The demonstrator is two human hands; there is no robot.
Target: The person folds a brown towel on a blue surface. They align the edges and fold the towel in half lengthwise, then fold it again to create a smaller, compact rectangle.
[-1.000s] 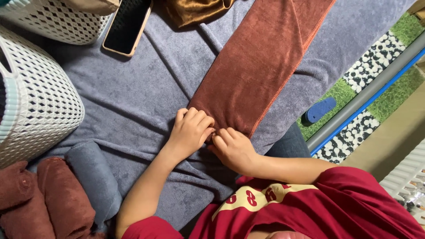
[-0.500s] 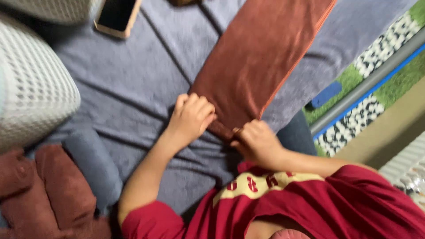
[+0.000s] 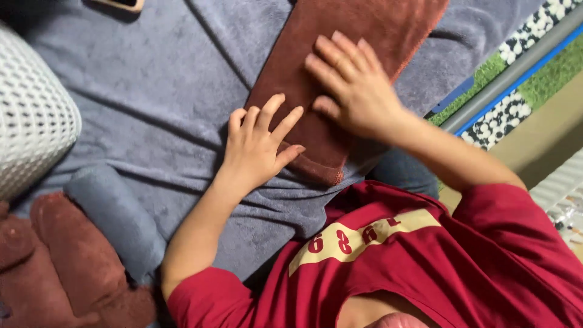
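Big grey blanket (image 3: 139, 91) covers the surface, and on it lies the brown towel (image 3: 340, 79), folded into a long strip running from top right down to the person's lap, near end just in front of the red shirt (image 3: 425, 261). Looks soft, light, floppy, w/ plush nap, so not slippery; best grabbed at the stitched near edge or corners, both sides at once, else it'll sag. White basket (image 3: 30, 115) at left, rolled grey towel (image 3: 115, 218) and rolled brown towels (image 3: 73, 267) below it. Right hand (image 3: 355, 85) flat on the strip, fingers spread, pressing. Left hand (image 3: 261, 146) flat too, fingers apart, tips on the towel's left edge. Vs. 0.5 s ago: right hand has slid up from the near end onto mid-strip; left barely moved; phone (image 3: 118, 5) nearly out of view.
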